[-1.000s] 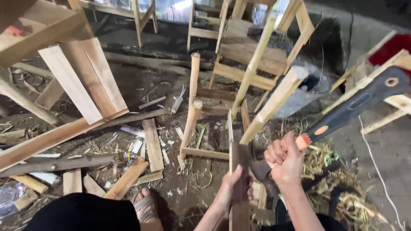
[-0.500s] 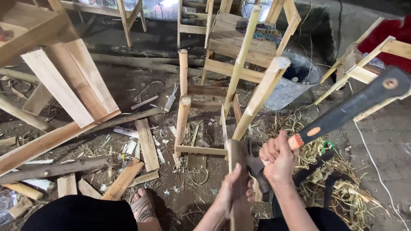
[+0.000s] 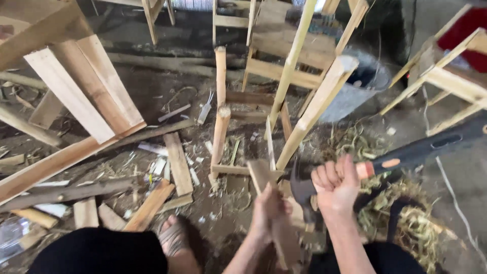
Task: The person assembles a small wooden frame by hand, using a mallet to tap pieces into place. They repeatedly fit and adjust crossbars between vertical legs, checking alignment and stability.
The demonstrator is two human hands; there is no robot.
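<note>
Right hand (image 3: 336, 185) fisted round the hammer (image 3: 406, 152), left hand (image 3: 269, 208) gripping the plank (image 3: 264, 175); a glancing blow could hit those fingers

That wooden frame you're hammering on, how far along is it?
Done, it seems: the wooden frame already has its slanted legs and several crosspieces in place. In hand: the left hand steadies an upright wooden slat against the frame, while the right hand grips a hammer with its head low beside the slat. Left: loose boards lie unused on the ground.
</note>
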